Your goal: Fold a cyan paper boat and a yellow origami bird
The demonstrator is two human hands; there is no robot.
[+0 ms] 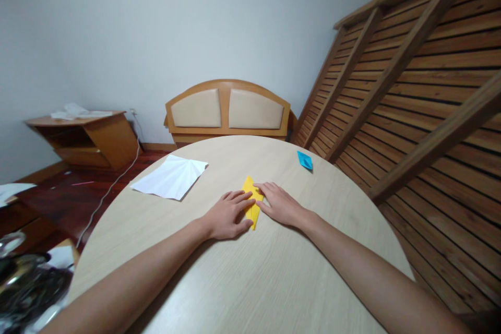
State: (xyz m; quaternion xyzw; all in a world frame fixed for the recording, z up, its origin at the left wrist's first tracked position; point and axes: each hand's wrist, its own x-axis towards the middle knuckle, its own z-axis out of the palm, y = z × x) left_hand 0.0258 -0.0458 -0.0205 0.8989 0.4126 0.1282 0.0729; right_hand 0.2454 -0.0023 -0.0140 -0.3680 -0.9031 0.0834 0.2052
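A round table (242,282) with a pale wood-grain top fills the lower part of the view, and both of the person's bare forearms reach across it toward the middle. There a folded yellow paper (252,203) lies flat on the tabletop, long and narrow with pointed ends, one tip aimed away from the person. The left hand (229,215) rests palm down on the paper's left side, its fingers stretched out flat over the sheet rather than curled around it. The right hand (279,203) lies flat in the same way just to the right, its fingertips touching the paper's upper right edge, so the two hands nearly meet over the fold. Farther out on the left of the table sits a creased white sheet (172,177), unfolded and well apart from the hands. A small blue folded paper (304,160) lies near the far right edge of the table. Beyond the table a wooden headboard (228,109) with two beige padded panels stands against a plain pale wall. A low wooden stand (102,138) sits to the left on a dark red floor, with a white cable (113,182) trailing across it. A slatted wooden frame (422,88) leans along the right side
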